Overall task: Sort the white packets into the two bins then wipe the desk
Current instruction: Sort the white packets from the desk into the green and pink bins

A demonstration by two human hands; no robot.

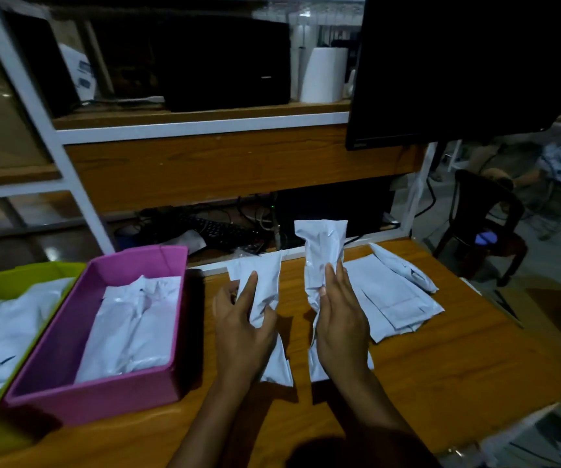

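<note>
Head view showed the left grip (pixel 242 329) curled round the left packet (pixel 259 273), its lower end resting on the tabletop (pixel 441 366) near the middle. The right grip (pixel 343 319) was curled round the right packet (pixel 323 248), which stood upright just beside the first. A loose pile of packets (pixel 394 292) lay toward the far right corner. Toward the left edge sat the pink bin (pixel 93 403) and, just beside it at the edge, the green bin (pixel 19 275), both holding white packets.
</note>
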